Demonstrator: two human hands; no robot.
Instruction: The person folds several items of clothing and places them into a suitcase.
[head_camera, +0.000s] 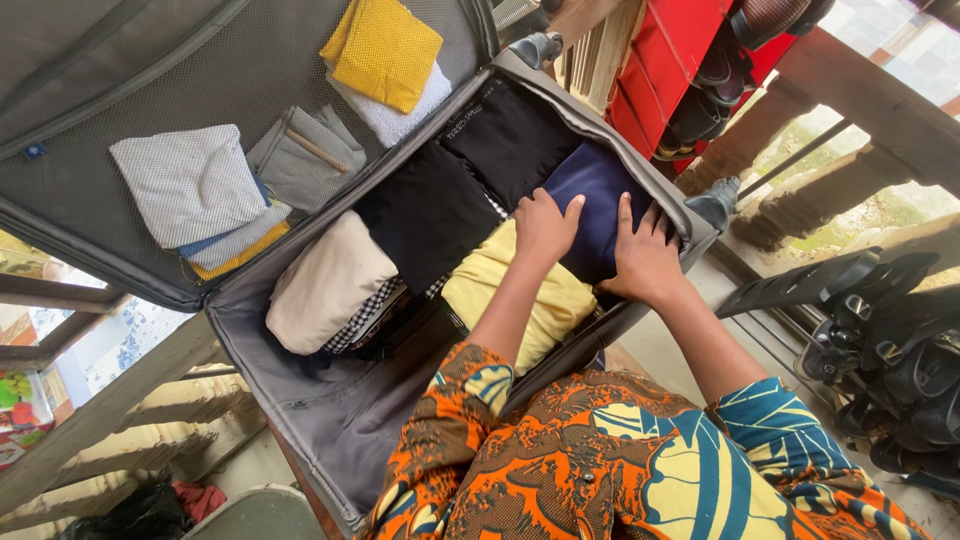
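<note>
**Both Hands Pressed on Navy Garment in Open Suitcase**

Nearest the camera, an orange-patterned sleeve (470, 400) reached toward the grey suitcase (330, 420). At the suitcase's left end lay a cream bundle (325, 280), then black folded clothes (430, 210) and a yellow garment (510, 290). The left hand (545, 228) lay flat, fingers spread, gripping nothing, on the navy garment (600, 190) at the suitcase's right end. The right hand (645, 258) pressed beside it, fingers open.

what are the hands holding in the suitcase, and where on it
Nothing is gripped. Both hands press flat on the folded navy garment: the left hand on its near left edge, the right hand on its near right edge, fingers spread.
</note>
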